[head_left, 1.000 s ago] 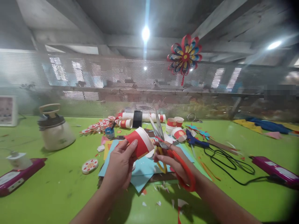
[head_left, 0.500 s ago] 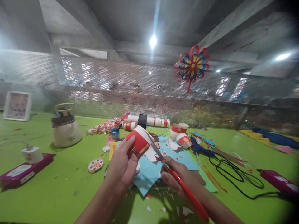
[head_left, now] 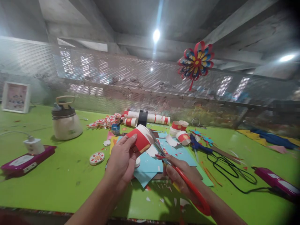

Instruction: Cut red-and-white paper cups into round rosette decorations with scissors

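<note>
My left hand [head_left: 123,156] grips a red and white paper cup [head_left: 140,140], tilted with its rim side toward the upper right. My right hand [head_left: 180,173] is closed round red-handled scissors [head_left: 193,192]. Their blades reach up to the right side of the cup, close to its cut edge; whether they touch it I cannot tell. Beneath both hands lie light blue paper sheets [head_left: 150,168] with small paper scraps. A white disc [head_left: 137,162] shows partly behind my left hand.
Several cups [head_left: 183,137] stand and lie behind a glue gun [head_left: 201,147] with a looping black cable. Left are a patterned round disc [head_left: 97,158], a kettle-shaped bottle [head_left: 67,122] and a purple power strip [head_left: 30,161]. Behind lies a row of stacked cups [head_left: 154,117].
The view has tilted slightly, so the table sits a little higher and its front edge shows. Both hands keep their hold; the scissors blades have shifted slightly relative to the cup.
</note>
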Demonstrator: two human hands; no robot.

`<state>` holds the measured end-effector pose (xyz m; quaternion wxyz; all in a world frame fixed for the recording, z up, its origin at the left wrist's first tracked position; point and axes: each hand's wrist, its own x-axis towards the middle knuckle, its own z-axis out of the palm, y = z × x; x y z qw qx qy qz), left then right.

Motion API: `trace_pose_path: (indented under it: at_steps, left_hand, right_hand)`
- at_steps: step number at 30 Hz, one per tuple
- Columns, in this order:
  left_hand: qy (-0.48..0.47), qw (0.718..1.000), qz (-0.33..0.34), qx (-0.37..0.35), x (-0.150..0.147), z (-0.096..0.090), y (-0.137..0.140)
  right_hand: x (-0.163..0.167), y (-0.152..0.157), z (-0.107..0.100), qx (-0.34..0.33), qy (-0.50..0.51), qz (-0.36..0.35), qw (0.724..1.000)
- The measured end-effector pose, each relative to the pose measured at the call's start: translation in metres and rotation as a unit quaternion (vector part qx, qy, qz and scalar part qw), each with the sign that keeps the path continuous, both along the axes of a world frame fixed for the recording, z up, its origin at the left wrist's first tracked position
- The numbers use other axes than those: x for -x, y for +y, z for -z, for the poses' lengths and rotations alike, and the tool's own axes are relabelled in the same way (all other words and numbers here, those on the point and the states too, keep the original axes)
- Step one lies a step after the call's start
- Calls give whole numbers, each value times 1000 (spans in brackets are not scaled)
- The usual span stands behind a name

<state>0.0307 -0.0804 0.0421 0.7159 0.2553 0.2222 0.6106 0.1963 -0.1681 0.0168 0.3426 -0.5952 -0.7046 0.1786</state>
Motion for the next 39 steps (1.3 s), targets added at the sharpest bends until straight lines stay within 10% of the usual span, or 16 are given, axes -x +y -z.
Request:
trace_pose_path:
  at_steps: [39]
  left_hand:
    - [42,997,11,-67,-3,10,-3]
  right_hand:
    - [5,-11,2,-46,18,17,999]
